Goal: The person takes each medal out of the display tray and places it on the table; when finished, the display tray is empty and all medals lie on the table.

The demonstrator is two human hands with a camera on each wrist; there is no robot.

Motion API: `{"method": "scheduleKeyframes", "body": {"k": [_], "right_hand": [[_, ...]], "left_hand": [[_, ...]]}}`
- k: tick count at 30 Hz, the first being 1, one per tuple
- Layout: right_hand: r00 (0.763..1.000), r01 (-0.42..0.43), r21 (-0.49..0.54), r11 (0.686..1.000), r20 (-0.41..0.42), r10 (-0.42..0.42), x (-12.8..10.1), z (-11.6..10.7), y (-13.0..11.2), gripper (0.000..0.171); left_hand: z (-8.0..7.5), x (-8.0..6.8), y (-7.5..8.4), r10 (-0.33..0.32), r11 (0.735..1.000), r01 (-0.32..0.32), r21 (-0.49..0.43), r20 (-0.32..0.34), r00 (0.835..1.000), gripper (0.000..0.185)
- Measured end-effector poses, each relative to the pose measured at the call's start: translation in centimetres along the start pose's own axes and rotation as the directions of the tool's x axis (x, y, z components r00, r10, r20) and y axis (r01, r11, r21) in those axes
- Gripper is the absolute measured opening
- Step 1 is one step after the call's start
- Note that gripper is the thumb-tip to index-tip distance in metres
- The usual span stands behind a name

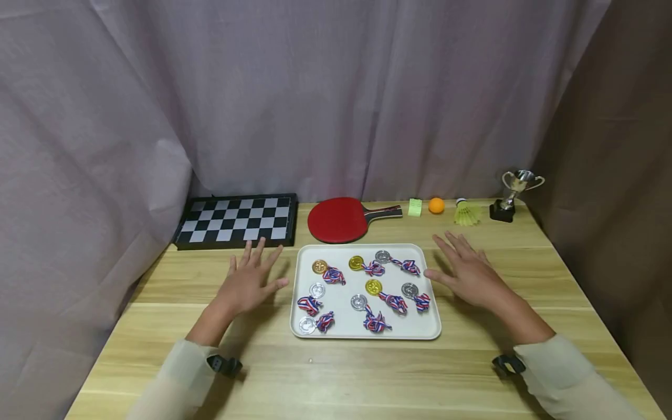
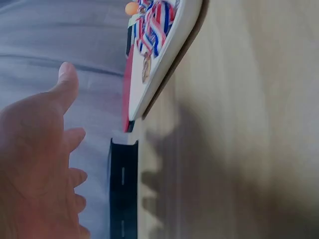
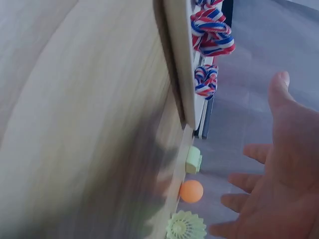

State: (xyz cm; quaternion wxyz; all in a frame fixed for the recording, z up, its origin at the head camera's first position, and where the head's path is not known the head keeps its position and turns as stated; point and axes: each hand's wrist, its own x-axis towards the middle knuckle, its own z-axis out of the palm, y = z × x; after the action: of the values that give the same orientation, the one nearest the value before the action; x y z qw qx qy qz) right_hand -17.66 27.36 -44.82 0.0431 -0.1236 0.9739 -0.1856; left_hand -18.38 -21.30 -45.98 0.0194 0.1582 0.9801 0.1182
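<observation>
Bare table (image 1: 367, 373) flanks tray (image 1: 301, 291); chessboard (image 1: 236, 220), paddle (image 1: 336, 220) crowd rear edge.

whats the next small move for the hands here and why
Probably bring both hands inward to grip the tray's short edges: the left hand and right hand hover open on either side of the white tray of medals, touching nothing.

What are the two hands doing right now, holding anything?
Left hand: open, fingers spread, holding nothing, left of the tray.
Right hand: open, fingers spread, holding nothing, right of the tray.
</observation>
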Motion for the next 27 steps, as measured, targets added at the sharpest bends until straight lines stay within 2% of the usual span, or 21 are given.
{"method": "scheduleKeyframes", "body": {"k": [6,8,14,18,22,25,27], "right_hand": [[0.998,0.04,0.102,0.994,0.039,-0.044,0.5,0.4,-1.1,0.086],[0.997,0.057,0.129,0.99,0.043,-0.063,0.7,0.6,-1.4,0.085],[0.995,0.075,0.194,0.978,0.052,-0.086,1.4,1.2,-2.4,0.08],[0.996,0.054,0.239,0.97,0.062,-0.071,2.1,1.7,-3.2,0.079],[0.996,0.073,0.277,0.958,0.026,-0.084,3.1,2.5,-3.8,0.071],[0.996,0.086,0.313,0.946,0.005,-0.092,4.0,3.1,-4.1,0.061],[0.996,0.082,0.345,0.935,-0.006,-0.085,4.6,3.5,-4.2,0.056]], "left_hand": [[1.4,-0.7,0.5,0.06,0.985,-0.058,-0.163,0.006,0.998,0.072],[1.8,-0.7,0.8,0.079,0.969,-0.074,-0.235,0.015,0.997,0.071],[2.8,-0.7,1.6,0.086,0.899,-0.049,-0.434,0.066,0.994,0.066],[3.4,-0.2,2.0,0.089,0.851,-0.067,-0.521,0.017,0.996,0.061],[4.4,0.3,2.2,0.067,0.801,-0.082,-0.593,-0.047,0.997,0.056],[5.2,0.4,2.3,0.016,0.76,-0.062,-0.646,-0.077,0.997,0.053],[5.7,0.4,2.4,-0.015,0.746,-0.051,-0.664,-0.094,0.995,0.053]]}}
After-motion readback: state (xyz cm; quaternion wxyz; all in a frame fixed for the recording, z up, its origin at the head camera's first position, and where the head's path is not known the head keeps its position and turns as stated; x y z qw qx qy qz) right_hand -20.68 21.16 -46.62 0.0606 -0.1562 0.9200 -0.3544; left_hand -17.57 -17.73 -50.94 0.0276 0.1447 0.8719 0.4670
